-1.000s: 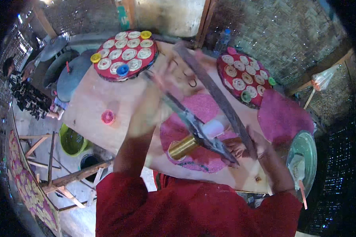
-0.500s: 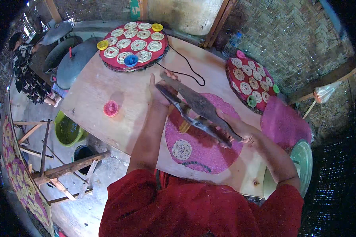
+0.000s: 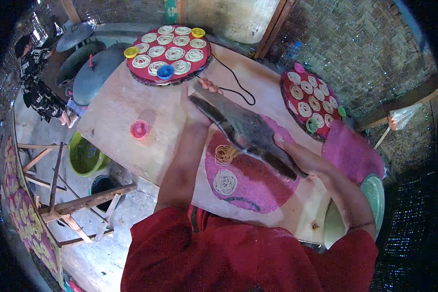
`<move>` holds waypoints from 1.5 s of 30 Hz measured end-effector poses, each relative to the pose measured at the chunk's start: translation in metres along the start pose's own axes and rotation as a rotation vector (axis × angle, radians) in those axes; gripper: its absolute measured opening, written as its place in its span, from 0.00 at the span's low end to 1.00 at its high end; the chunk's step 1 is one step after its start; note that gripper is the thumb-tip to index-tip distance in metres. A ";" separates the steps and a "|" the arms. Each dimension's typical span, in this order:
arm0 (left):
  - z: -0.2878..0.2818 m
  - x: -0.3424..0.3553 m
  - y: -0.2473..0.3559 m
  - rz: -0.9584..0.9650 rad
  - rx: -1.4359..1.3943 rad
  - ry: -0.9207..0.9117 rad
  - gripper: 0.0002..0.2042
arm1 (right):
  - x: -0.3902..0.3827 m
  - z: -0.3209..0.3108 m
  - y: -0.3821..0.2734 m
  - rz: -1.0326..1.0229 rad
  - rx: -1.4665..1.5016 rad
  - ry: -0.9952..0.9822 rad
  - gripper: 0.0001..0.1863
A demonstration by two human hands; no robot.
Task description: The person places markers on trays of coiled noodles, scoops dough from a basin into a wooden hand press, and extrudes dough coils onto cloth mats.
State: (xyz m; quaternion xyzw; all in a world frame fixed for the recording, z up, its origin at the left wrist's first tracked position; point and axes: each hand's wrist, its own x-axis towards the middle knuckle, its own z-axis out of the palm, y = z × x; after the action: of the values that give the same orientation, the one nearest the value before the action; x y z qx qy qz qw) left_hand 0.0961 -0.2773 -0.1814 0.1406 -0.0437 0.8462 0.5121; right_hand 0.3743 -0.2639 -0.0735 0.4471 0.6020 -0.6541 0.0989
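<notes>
Both hands grip a dark, two-handled wooden press (image 3: pixel 246 127), held slantwise above a round pink mesh mat (image 3: pixel 277 197). My left hand (image 3: pixel 198 113) is at the far-left end, fingertips curling over the top edge. Around the near-right end closes my right hand (image 3: pixel 301 156). Beneath the press, a coil of yellowish dough strands (image 3: pixel 223 155) lies on the mat, with strands running up to the tool's underside. A finished-looking pale coil (image 3: pixel 225 182) sits just nearer to me. The far part of the mat is hidden by the press and my right hand.
On the wooden table (image 3: pixel 114 112) are a pink cup (image 3: pixel 139 130) and a red round tray (image 3: pixel 177 51) of pale coils. Another coil-covered tray (image 3: pixel 312 100) stands right, beside a folded pink mesh (image 3: pixel 351 151) and green-lidded bucket (image 3: pixel 374 194). A person (image 3: pixel 40 82) works near woks at left.
The coil under the press shows more strands and is more visible now. The press has turned, showing more of its broad upper face, and my hands have shifted slightly with it.
</notes>
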 end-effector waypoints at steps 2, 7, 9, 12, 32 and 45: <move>0.002 0.009 0.002 -0.007 -0.022 -0.042 0.25 | 0.002 -0.002 -0.005 -0.023 -0.026 0.035 0.38; 0.015 0.013 0.022 0.024 0.045 0.005 0.20 | 0.020 0.008 -0.006 -0.052 -0.012 0.027 0.37; 0.009 0.007 0.025 0.038 0.115 -0.039 0.20 | 0.014 0.016 -0.009 -0.058 -0.028 -0.018 0.37; 0.009 -0.009 0.018 0.026 0.099 0.078 0.20 | 0.003 0.015 -0.005 -0.048 -0.022 -0.051 0.37; 0.023 0.005 0.026 0.008 0.140 0.142 0.26 | 0.039 -0.007 0.009 -0.028 0.269 -0.295 0.35; -0.065 0.070 -0.033 -0.055 -0.124 -0.025 0.21 | 0.061 -0.053 -0.006 -0.004 -0.256 0.157 0.39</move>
State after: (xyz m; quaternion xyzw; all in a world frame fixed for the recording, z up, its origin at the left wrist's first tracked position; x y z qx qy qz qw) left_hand 0.0823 -0.1881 -0.2266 0.1203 -0.0988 0.8255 0.5425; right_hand 0.3594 -0.1906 -0.1059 0.4795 0.6872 -0.5352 0.1067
